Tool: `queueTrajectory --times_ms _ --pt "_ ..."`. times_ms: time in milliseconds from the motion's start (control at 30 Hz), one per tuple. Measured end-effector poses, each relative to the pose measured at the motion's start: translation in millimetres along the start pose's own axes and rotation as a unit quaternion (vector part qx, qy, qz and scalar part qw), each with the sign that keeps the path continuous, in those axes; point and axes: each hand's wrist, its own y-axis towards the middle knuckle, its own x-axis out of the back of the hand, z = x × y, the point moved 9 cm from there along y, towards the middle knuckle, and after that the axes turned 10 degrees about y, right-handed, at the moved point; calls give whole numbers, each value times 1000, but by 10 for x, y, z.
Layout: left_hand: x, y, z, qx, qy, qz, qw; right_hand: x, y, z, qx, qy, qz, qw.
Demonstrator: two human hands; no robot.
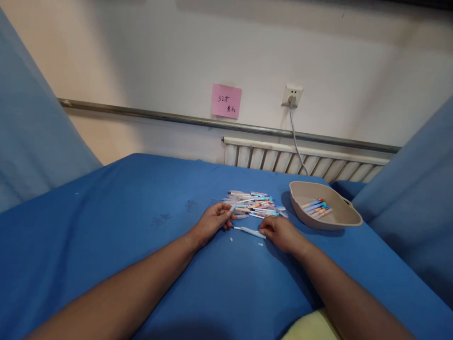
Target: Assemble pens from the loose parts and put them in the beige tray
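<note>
Near the middle of the blue cloth lies a loose pile of pens (262, 204) and pen parts in white, blue and orange. My left hand (215, 219) is closed at the pile's left edge, pinching a small light-blue pen part (232, 208). In front of the pile is a pale blue pen barrel (250, 231) with a thin white refill (237, 228) at its left end. The fingers of my right hand (278, 231) are closed on the barrel's right end. Two tiny pale pieces (231, 239) lie on the cloth nearer to me.
A beige basket (343, 224) with several pens inside stands to the right. Behind the blue-covered surface (106, 203) are a radiator (276, 156), a metal rail and a wall socket with a cable. Blue curtains hang on both sides.
</note>
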Motion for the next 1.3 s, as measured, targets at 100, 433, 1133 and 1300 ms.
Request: queueTrajectory --times_ms 100,433,1133,1300 --pt "3 0 2 0 2 -1 1000 -11 -7 37 2 -10 6 1000" --pt "0 -7 -9 3 6 -3 1000 -7 -16 81 10 -32 3 999" --pt "-19 -24 -34 9 20 -1 1000 -73 -12 254 39 -170 31 984" --pt "-19 -13 -22 5 26 0 1000 -57 -6 295 53 -151 11 987"
